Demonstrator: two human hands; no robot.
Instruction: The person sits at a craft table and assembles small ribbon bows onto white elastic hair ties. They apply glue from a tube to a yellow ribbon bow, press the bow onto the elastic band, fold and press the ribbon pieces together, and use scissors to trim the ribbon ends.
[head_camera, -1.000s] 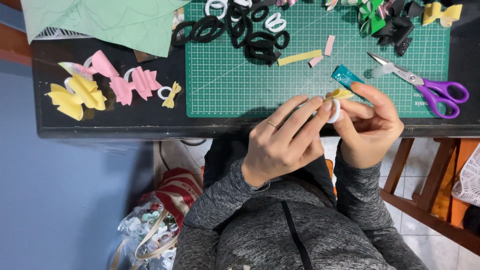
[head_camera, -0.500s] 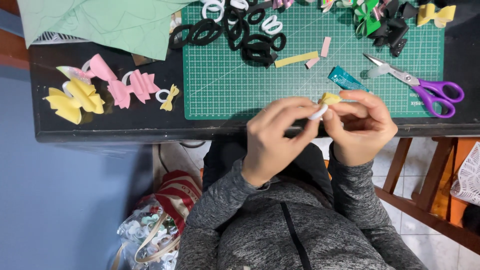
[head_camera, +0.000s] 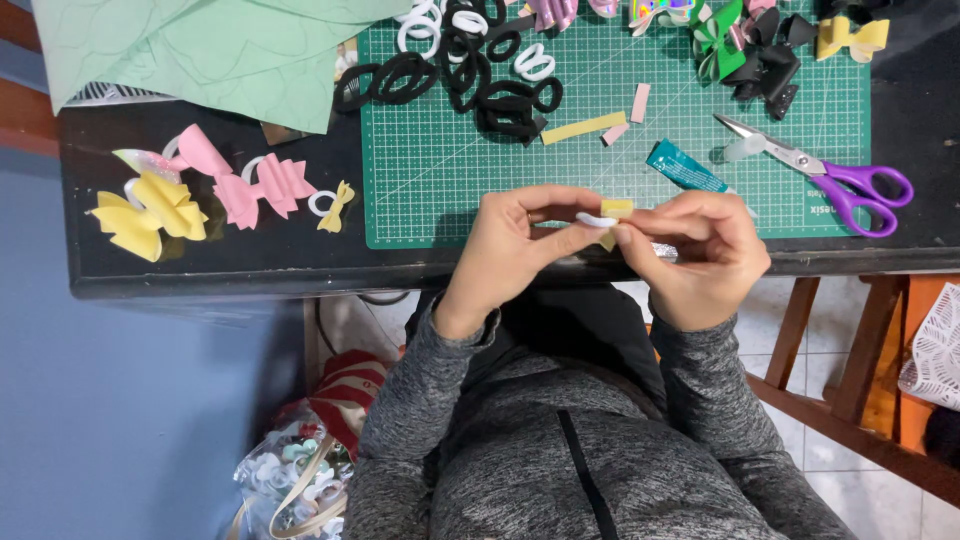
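Both my hands meet over the front edge of the green cutting mat (head_camera: 450, 170). My left hand (head_camera: 515, 245) pinches a small white ring (head_camera: 596, 219) between thumb and fingers. My right hand (head_camera: 700, 250) grips a little yellow foam piece (head_camera: 616, 210) pressed against that ring. The two pieces touch each other between my fingertips. A teal glue tube (head_camera: 684, 166) lies on the mat just behind my right hand.
Purple-handled scissors (head_camera: 830, 180) lie at the mat's right. Black and white hair rings (head_camera: 480, 70) pile at the mat's top, beside foam strips (head_camera: 585, 127). Finished bows sit at left (head_camera: 200, 185) and top right (head_camera: 760, 50). A mint foam sheet (head_camera: 220, 50) covers the back left.
My hands have drawn together and risen slightly toward the mat's edge. The white ring and the yellow piece now sit joined between the fingertips of both hands.
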